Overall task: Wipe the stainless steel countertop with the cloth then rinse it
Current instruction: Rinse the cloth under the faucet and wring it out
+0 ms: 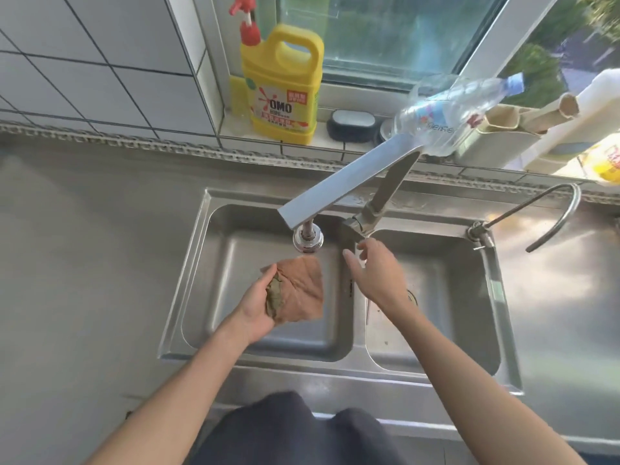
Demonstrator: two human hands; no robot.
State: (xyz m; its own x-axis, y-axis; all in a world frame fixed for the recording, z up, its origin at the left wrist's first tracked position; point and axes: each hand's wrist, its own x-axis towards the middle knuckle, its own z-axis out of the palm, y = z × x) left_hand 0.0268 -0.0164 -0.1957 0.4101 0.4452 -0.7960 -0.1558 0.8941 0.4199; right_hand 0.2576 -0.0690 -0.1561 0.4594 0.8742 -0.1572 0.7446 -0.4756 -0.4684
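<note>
Left hand (256, 305) grips the folded brown cloth (298, 290) by its left edge, holding it over the left stainless steel sink basin (201, 297), just below the chrome spout head (308, 238). Right hand (375, 273), fingers loose and holding nothing, reaches toward the grey faucet lever (360, 221); contact cannot be confirmed. No water stream visible. Risk: opening the lever hard may splash water off the cloth onto the wiped grey steel countertop (84, 246).
</note>
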